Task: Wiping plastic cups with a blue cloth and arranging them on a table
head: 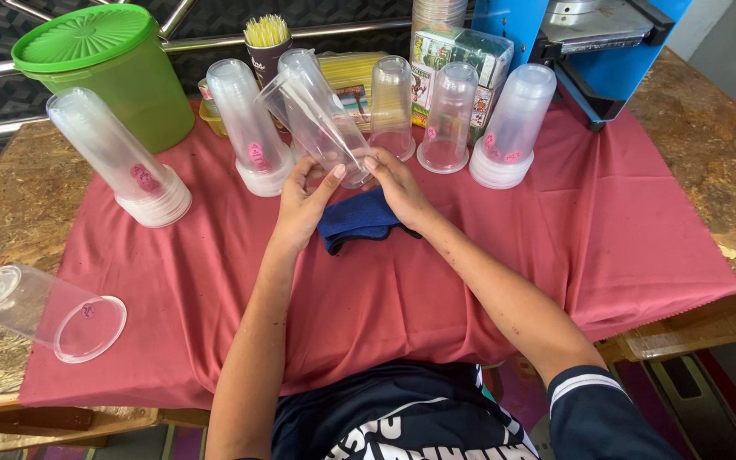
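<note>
Fallen cup stack [44,313]: far left, on its side, mouth toward the camera, partly on the bare counter [10,213] and partly on the red cloth [436,281].
Green tub [108,72]: back left, lid on, contents hidden.
Stack 1 [121,162]: clear cups, mouth down, leaning left; pink mark on the wall, too small to make out.
Stack 2 [249,128]: mouth down, leaning slightly, just left of the held cups.
Left hand [304,200]: grip closed around the mouth end of the held cup stack [317,115], thumb laid along its rim.
Held cup stack: clear, tilted, closed end up and to the left, raised over the cloth at centre; cup count not readable through the overlapping walls.
Right hand [398,187]: grip pinching the same rim from the other side, fingertips touching the plastic.
Blue rag [355,220]: on the cloth under both hands, right end hidden by the right hand.
Straw cup [264,43]: behind the held stack, lower part hidden.
3 upright stacks [453,119]: mouth down, right of the hands, well apart from them.
Boxes [457,55]: behind the stacks, mostly covered.
Blue machine [589,43]: back right, top cut off by the frame edge.
</note>
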